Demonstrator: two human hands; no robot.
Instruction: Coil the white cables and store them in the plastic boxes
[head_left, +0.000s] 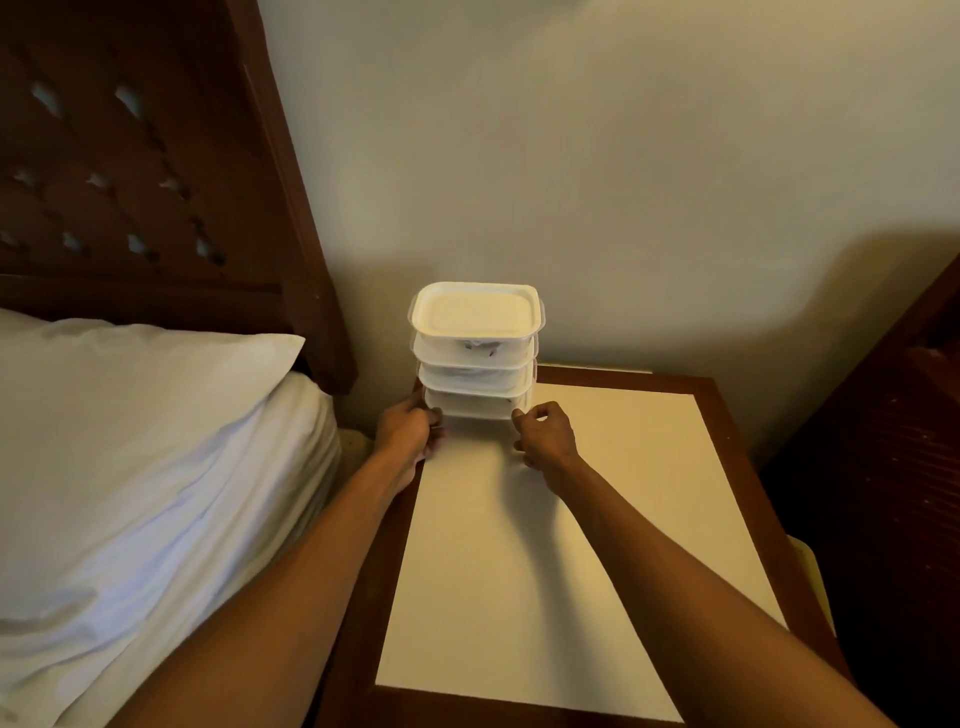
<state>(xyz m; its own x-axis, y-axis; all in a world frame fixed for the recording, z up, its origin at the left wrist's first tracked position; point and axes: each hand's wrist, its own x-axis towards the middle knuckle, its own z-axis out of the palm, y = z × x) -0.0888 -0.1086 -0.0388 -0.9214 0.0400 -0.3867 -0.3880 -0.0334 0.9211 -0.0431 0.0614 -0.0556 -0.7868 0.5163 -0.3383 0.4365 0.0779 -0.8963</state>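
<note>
While plastic boxes (475, 353) stand stacked at the worktop's (519, 571) far left corner, the left grip (408, 431) clasps the bottom one; whether the curled right grip (545, 436) holds it is unclear.

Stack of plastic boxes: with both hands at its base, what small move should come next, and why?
Probably release and draw back: the stack stands upright, four lidded boxes, at the bedside table's back corner, no loose cable in view. Left hand and right hand flank the bottom box.
</note>
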